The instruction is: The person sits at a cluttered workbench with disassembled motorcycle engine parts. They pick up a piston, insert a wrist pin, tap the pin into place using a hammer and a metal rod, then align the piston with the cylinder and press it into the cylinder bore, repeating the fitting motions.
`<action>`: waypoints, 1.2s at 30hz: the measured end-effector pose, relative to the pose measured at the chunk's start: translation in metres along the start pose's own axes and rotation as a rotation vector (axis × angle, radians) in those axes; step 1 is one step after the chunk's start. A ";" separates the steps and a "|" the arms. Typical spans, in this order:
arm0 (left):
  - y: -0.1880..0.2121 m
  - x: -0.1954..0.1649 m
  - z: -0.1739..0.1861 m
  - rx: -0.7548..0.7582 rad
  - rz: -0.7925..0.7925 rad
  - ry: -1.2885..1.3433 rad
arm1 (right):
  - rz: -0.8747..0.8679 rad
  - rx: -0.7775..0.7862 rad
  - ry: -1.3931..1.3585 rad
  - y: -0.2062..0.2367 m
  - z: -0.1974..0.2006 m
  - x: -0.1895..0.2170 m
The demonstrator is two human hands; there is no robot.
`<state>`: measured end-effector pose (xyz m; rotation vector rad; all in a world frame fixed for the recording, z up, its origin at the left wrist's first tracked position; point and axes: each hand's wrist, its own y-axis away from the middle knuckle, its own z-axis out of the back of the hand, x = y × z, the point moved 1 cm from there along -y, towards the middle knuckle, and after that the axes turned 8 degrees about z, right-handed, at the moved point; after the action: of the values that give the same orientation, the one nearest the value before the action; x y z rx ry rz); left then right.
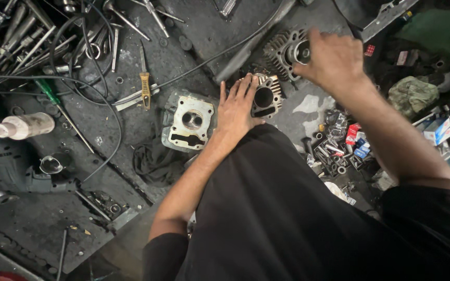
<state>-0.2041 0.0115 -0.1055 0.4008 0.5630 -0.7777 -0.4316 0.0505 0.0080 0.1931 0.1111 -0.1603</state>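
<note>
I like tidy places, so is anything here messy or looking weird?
Yes. Tools lie in a tangled heap with black cables looped over them. The dark bench looks grimy, and small parts and packets are scattered by the right arm.

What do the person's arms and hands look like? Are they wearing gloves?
No gloves. Both the left hand and the right hand are bare, with no rings, watch or bracelets that I can see. The forearms are bare too. Short black sleeves cover only the upper arms, matching the black shirt. The fingers look a bit smudged and grimy.
</note>
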 end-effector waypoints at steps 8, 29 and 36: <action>-0.002 0.002 0.001 0.021 0.005 0.011 | -0.075 0.066 -0.062 -0.003 -0.019 0.003; -0.005 0.000 0.003 0.044 0.025 0.005 | 0.035 0.191 0.105 -0.021 -0.045 0.006; 0.000 -0.002 0.003 0.041 0.025 -0.027 | 0.080 0.270 0.057 -0.030 -0.029 -0.013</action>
<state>-0.2040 0.0109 -0.1017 0.4340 0.5168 -0.7706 -0.4520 0.0288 -0.0244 0.4704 0.1386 -0.0900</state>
